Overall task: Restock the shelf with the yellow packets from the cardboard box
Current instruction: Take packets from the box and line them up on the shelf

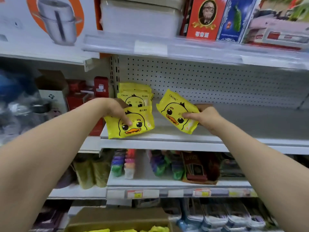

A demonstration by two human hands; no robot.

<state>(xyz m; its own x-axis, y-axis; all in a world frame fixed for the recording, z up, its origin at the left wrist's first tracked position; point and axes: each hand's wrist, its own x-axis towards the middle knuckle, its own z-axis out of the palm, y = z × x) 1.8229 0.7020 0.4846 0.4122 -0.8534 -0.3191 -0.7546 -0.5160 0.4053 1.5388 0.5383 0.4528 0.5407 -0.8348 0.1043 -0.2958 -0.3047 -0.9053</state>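
My left hand (117,111) grips a yellow duck-face packet (133,126) at the left front of the white middle shelf (234,124). Behind it, several more yellow packets (137,96) stand in a row against the pegboard. My right hand (202,118) holds a second yellow packet (177,113), tilted, just above the shelf to the right of the row. The cardboard box (117,220) sits at the bottom of the view with more yellow packets (157,229) showing inside.
The middle shelf runs bare to the right of the packets. A shelf edge (167,47) hangs above with boxed goods on it. Red boxes (100,87) stand left of the upright. The lower shelf (167,183) holds colourful items.
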